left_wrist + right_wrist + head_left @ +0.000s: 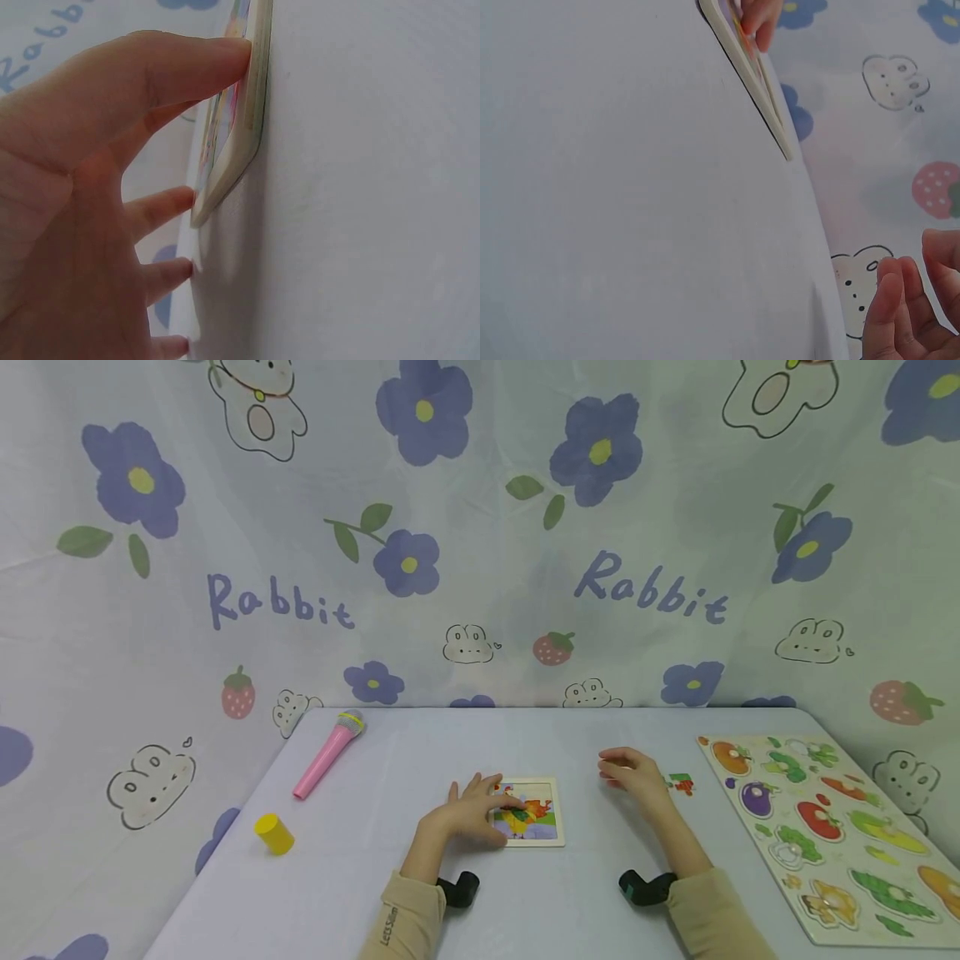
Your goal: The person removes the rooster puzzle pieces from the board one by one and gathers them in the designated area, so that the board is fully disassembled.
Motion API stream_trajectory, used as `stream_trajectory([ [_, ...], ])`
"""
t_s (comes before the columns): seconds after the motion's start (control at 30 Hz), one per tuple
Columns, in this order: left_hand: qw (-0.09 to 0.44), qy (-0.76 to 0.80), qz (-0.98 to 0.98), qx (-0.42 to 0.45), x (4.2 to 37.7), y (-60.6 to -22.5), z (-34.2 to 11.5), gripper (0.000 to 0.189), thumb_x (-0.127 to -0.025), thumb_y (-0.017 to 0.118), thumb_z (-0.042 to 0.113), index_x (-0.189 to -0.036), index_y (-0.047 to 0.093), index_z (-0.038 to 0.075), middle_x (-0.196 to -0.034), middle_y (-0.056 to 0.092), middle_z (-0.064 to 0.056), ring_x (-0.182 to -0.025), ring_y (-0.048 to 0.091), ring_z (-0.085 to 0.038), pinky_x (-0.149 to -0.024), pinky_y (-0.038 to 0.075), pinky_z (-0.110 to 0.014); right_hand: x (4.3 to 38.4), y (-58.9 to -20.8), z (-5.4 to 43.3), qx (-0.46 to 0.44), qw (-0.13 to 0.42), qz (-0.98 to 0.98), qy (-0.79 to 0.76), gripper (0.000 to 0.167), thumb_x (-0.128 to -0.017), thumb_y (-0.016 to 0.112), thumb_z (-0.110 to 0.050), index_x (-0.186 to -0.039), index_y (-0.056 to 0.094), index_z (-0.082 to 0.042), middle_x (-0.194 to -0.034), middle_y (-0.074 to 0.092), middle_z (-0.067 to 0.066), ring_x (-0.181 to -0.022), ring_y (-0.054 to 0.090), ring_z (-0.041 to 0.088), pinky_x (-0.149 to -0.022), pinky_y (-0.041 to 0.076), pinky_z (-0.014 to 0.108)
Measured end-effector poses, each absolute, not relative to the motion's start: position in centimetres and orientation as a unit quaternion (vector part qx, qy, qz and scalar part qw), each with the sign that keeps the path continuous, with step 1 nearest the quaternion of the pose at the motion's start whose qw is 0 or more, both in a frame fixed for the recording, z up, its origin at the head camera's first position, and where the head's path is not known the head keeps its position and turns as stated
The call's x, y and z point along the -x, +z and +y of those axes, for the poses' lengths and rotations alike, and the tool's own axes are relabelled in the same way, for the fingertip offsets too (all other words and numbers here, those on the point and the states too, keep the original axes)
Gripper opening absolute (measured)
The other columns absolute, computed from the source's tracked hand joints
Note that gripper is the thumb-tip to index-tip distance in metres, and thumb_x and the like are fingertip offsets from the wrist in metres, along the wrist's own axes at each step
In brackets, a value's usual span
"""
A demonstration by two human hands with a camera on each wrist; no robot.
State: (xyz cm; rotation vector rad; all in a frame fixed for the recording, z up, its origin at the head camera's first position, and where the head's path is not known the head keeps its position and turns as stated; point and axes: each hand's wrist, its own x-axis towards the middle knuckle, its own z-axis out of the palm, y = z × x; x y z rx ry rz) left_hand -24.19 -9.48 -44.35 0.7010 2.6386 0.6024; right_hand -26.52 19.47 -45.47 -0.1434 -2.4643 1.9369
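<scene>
A small jigsaw puzzle in a pale tray frame (558, 828) lies on the table, with a colourful picture of a bird-like figure inside. My left hand (468, 817) rests at its left side with fingers spread. One finger reaches over the picture, and the thumb (214, 67) touches the frame's edge in the left wrist view. To the right of the puzzle is my right hand (633, 781), its fingers loosely bent and nothing visible between them. Just beyond its wrist lies a loose green and red puzzle piece (681, 783), partly hidden by the hand.
A large vegetable puzzle board (813, 852) lies along the table's right side. At the left are a pink toy microphone (327, 758) and a yellow cylinder (274, 833). A patterned cloth (480, 527) hangs behind the table. Black wrist devices (647, 888) sit by both sleeves.
</scene>
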Motion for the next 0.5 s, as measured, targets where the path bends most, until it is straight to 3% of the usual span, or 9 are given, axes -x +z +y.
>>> stream_trajectory([
  [0.5,0.17,0.22,0.928,-0.249,24.2,-44.4,-9.5,0.054,-0.073,0.072,0.025,-0.124,0.057,0.03,-0.151,0.022,-0.01,-0.139,0.007,-0.041,-0.103,-0.001,-0.067,26.5,-45.7,16.6,0.028,-0.009,-0.786,0.618,0.029,-0.088,0.061,-0.01,-0.112,0.058,0.007,-0.1,0.062,0.014,-0.08,0.062,0.011,-0.07,0.052,0.023],
])
